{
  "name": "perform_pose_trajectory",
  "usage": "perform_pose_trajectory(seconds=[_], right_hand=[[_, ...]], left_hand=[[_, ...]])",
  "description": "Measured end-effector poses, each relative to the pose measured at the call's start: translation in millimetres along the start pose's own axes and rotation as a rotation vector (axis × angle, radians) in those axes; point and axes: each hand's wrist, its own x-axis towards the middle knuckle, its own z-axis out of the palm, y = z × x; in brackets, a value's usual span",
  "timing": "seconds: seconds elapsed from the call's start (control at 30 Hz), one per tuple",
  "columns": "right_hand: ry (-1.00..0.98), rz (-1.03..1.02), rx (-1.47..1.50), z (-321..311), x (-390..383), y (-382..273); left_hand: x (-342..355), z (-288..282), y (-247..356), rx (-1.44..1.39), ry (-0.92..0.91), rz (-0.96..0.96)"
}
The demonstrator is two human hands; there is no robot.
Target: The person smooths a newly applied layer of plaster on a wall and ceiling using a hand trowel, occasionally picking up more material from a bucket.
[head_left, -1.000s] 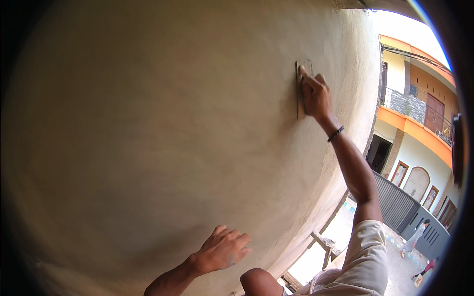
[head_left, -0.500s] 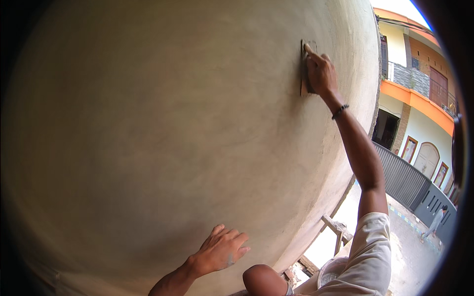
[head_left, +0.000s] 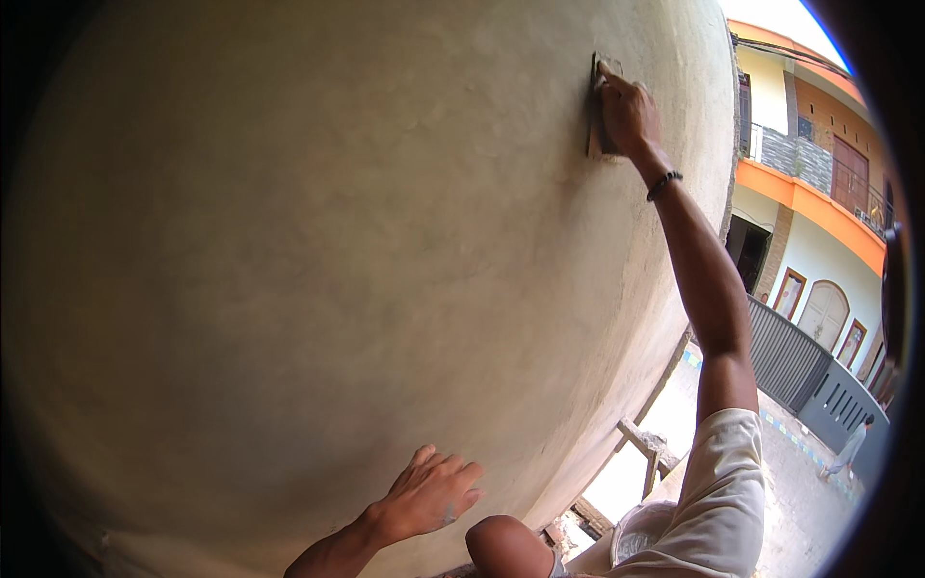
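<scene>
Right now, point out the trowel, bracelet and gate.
Trowel (head_left: 596, 130): head view, on the blade.
Bracelet (head_left: 663, 185): head view, on its dark band.
Gate (head_left: 787, 356): head view, on its grey ribbed panel.

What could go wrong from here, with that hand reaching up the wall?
The trowel could leave a score line if its edge tips into the wall.
The right hand is at the end of a long upward reach, so its control may suffer.
The left hand is close to the wall, perhaps touching it; its fingers could mark the surface.
</scene>
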Motion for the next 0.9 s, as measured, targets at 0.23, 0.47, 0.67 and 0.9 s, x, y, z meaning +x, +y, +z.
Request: perform_pose_trajectory(seconds=[0.23, 0.47, 0.67, 0.9], right_hand=[[0.067, 0.084, 0.006, -2, 104, 32], [0.085, -0.111, 0.005, 16, 15, -21], [0.098, 0.032, -0.019, 0, 160, 46], [0.051, 0.229, 0.071, 16, 12, 67]], left_hand=[[15, 15, -11, 0.034, -0.001, -0.045], [8, 18, -20, -0.092, 0.002, -0.023], [15, 22, -23, 0.002, -0.018, -0.049], [6, 10, -18, -0.072, 0.095, 0.022]])
